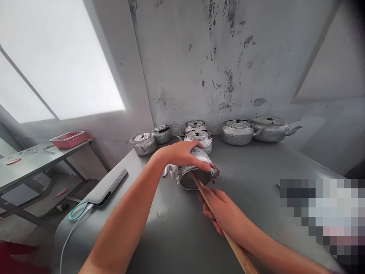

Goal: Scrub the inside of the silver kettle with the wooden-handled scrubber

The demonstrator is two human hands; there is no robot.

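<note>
A dented silver kettle (202, 153) lies tipped on its side, its wide lidless opening facing me. Spread over its upper side, my left hand (181, 153) grips the body, with the thumb near a handle wrapped in reddish material (216, 173). My right hand (221, 207) is closed around a long wooden stick (210, 198). The far end of this stick reaches inside the kettle's mouth, where its tip is hidden. Part of the spout (167, 170) shows at the kettle's left, below my left wrist.
Lidded kettles stand along the wall: two at left (143, 144), two behind my left hand (207, 144), two at right (237, 135). A power bank (107, 187) with cables lies on the grey table (171, 236). Another table holds a pink basket (68, 140). Pixelation hides the right edge.
</note>
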